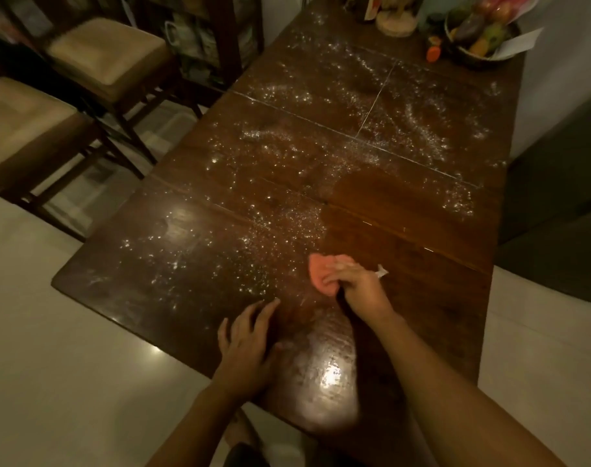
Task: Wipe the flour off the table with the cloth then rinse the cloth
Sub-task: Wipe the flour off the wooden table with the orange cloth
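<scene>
Wooden table, flour scattered; right hand bunches pink cloth at six o'clock; left hand apparently flat, fingers spread.

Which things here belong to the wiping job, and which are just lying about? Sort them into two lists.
Job: cloth, gripped by the right hand; flour scattered over the table; left hand resting flat near the table's edge.

Lying about: fruit bowl at the far right corner; small orange object beside it; two cushioned stools left of the table.
</scene>
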